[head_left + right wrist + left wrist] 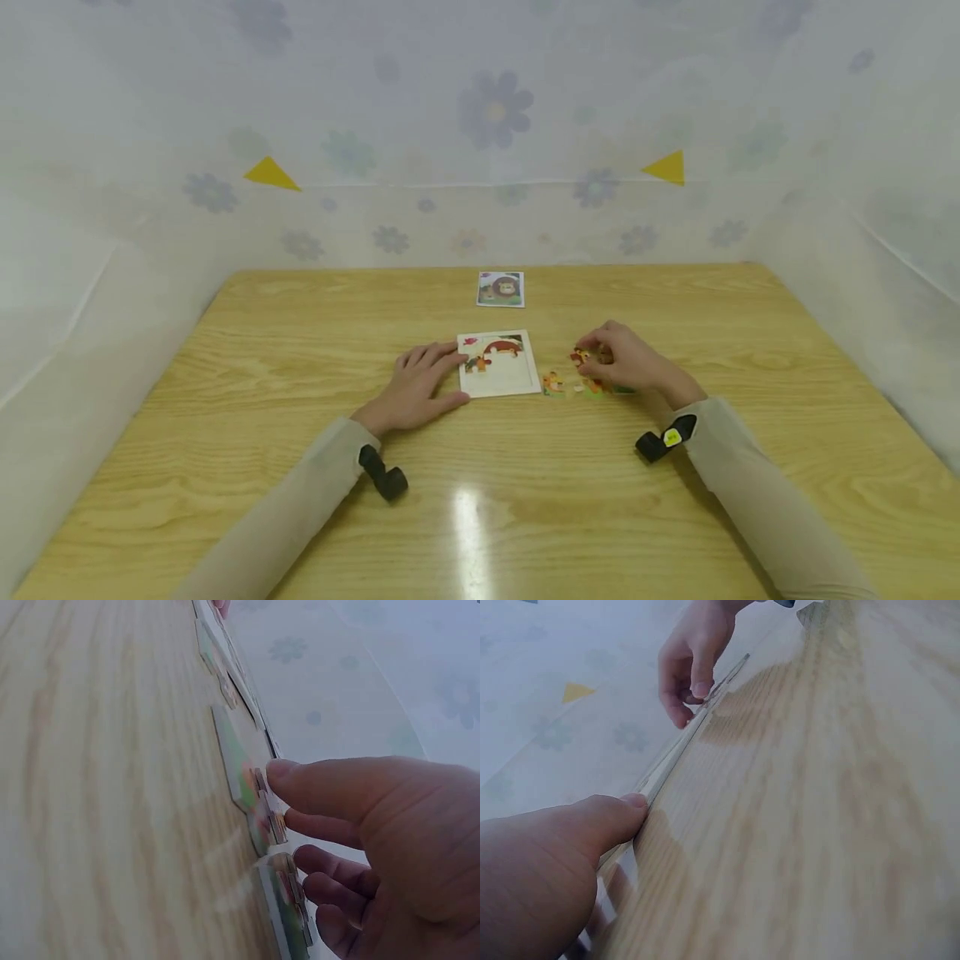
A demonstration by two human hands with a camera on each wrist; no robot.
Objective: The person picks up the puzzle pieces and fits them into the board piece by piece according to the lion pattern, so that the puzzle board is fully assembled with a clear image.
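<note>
A square white puzzle tray [498, 383], partly filled with lion-picture pieces, lies on the table. My left hand [420, 387] rests at its left side, fingers fairly straight over the edge and thumb at the near corner. In the left wrist view, the thumb [611, 817] touches the tray's edge. To the tray's right, my right hand [626, 358] pinches a brown and orange puzzle piece [579, 357] between thumb and index finger. Loose puzzle pieces [552, 383] lie under and beside that hand, some overlapping, as the right wrist view shows; the palm partly hides them.
Behind the tray lies a small picture card [501, 290] with a lion on it. The wooden table [337, 533] meets flowered white sheeting [420, 108] at the back and sides. Two yellow triangles [666, 168] are on the back sheet.
</note>
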